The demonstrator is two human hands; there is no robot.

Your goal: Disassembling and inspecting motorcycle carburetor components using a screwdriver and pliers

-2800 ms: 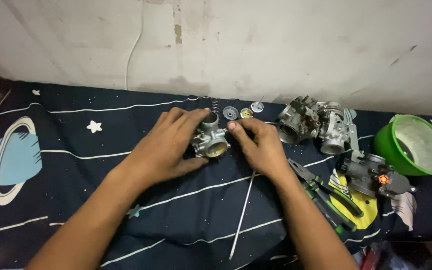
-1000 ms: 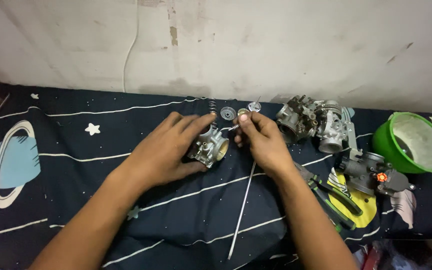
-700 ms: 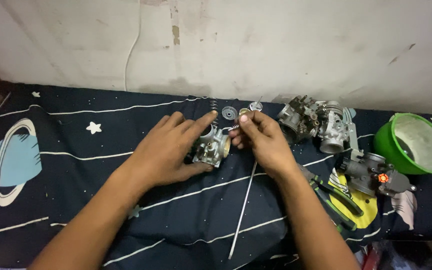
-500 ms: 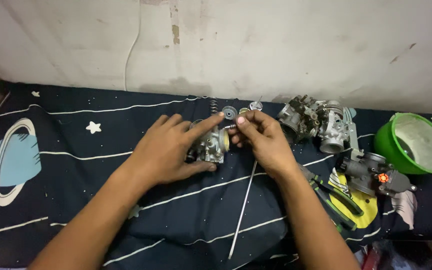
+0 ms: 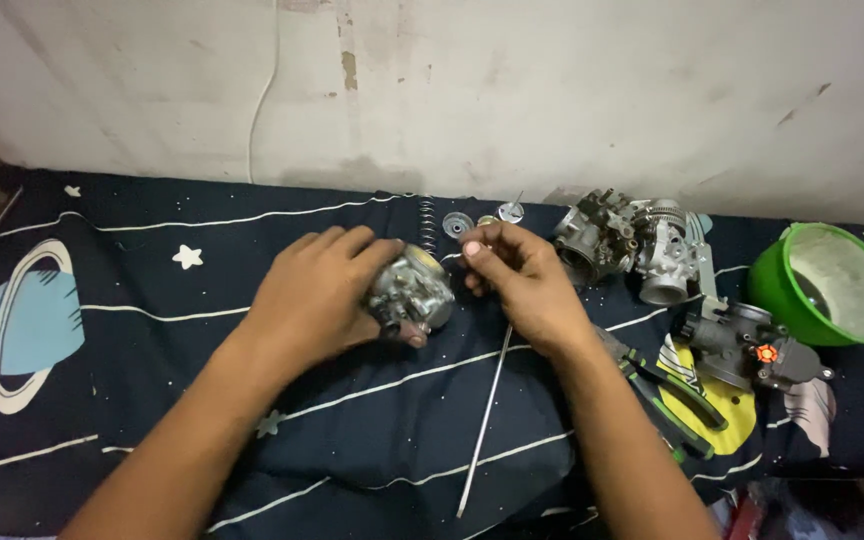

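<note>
The left hand wraps around a small metal carburettor, holding it on the dark star-patterned cloth. The right hand, fingers pressed together, pinches a tiny part (too small to identify) just beside it. A spring, discs and a thin rod lie near.

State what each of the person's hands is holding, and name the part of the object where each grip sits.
The left hand grips the small metal carburetor around its left side. The right hand pinches its fingertips together; whether they hold anything is too small to tell.

Home, space-print bedsheet, carburetor parts, scuffed wall
</note>
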